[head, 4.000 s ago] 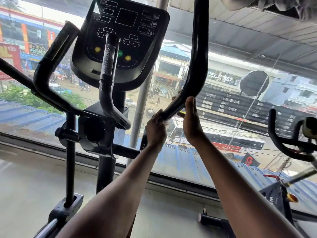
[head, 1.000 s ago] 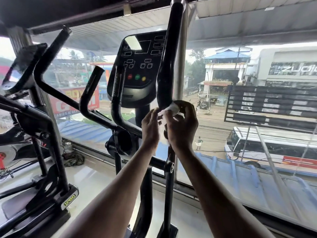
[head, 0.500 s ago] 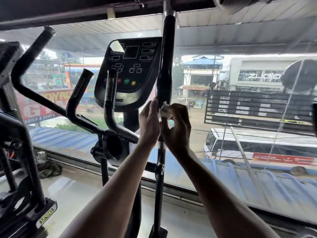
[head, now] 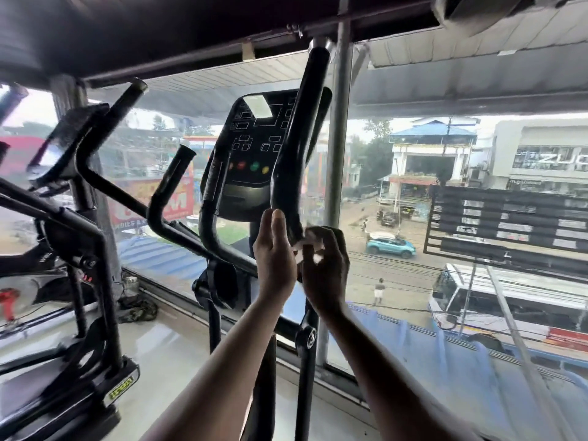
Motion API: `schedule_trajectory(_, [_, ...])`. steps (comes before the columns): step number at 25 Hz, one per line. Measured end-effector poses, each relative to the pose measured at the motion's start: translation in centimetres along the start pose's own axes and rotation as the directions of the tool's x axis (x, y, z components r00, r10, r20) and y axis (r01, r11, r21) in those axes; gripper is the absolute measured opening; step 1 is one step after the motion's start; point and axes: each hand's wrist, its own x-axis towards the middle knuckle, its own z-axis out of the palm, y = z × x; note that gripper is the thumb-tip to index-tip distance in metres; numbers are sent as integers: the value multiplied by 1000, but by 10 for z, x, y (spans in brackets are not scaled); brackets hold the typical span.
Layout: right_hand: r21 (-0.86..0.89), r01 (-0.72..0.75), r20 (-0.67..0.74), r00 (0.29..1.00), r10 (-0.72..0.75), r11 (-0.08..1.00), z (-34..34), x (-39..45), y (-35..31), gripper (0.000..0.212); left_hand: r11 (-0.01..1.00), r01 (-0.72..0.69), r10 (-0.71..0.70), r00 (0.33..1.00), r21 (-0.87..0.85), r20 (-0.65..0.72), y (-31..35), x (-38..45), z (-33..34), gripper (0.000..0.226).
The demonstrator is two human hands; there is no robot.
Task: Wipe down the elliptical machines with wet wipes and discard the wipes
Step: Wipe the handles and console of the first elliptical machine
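A black elliptical machine stands before me, its console [head: 254, 154] with coloured buttons at centre. Its tall right handlebar [head: 296, 148] rises past the console. My right hand [head: 324, 265] curls round this bar low down, with a white wet wipe [head: 310, 246] pinched between the fingers and the bar. My left hand [head: 275, 249] is held up against the bar's left side, fingers straight and thumb raised, touching it. The wipe is mostly hidden by my right fingers.
A second black exercise machine [head: 79, 249] stands close at the left, its base on the pale floor [head: 165, 345]. A large window [head: 445, 218] with a steel post [head: 337, 154] runs just behind the elliptical. A dark cloth [head: 138, 310] lies by the window sill.
The view has shifted so the bar sits further right. My right hand with the wipe has slid slightly down the bar, and my left hand stays flat against it.
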Motion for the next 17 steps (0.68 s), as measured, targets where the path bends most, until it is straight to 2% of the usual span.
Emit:
schedule_trajectory(2, [88, -2, 19, 1000, 0, 996, 4, 5, -7, 25, 998, 56, -56, 998, -27, -16, -6, 3, 0, 44])
schedule_trajectory(4, [120, 59, 89, 994, -70, 991, 2, -1, 13, 29, 987, 153, -151, 988, 41, -38, -14, 4, -1, 69])
schedule_trajectory(5, [108, 48, 121, 991, -61, 993, -1, -7, 27, 29, 980, 191, -187, 980, 57, -70, -16, 3, -1, 71])
schedule_trajectory(8, [65, -143, 178, 975, 130, 988, -3, -19, 47, 33, 961, 227, -206, 969, 155, -137, -21, -3, -2, 80])
schedule_trajectory(10, [125, -120, 175, 980, 97, 985, 1, -22, 35, 38, 962, 241, -228, 967, 127, -114, -19, -6, -4, 74])
schedule_trajectory(12, [135, -60, 215, 976, 30, 989, 5, -27, 38, 49, 945, 326, -323, 944, 39, -61, -19, -10, -4, 67])
schedule_trajectory(13, [113, -73, 234, 971, 45, 991, 7, -32, 47, 51, 932, 363, -363, 931, -3, -36, -22, -10, -5, 69])
schedule_trajectory(15, [47, -221, 268, 942, 201, 974, 7, -35, 58, 51, 924, 382, -382, 924, -15, -20, -27, -11, -8, 69])
schedule_trajectory(17, [46, -314, 267, 919, 291, 948, 6, -29, 48, 46, 915, 402, -402, 913, -20, -69, -29, -9, -5, 53])
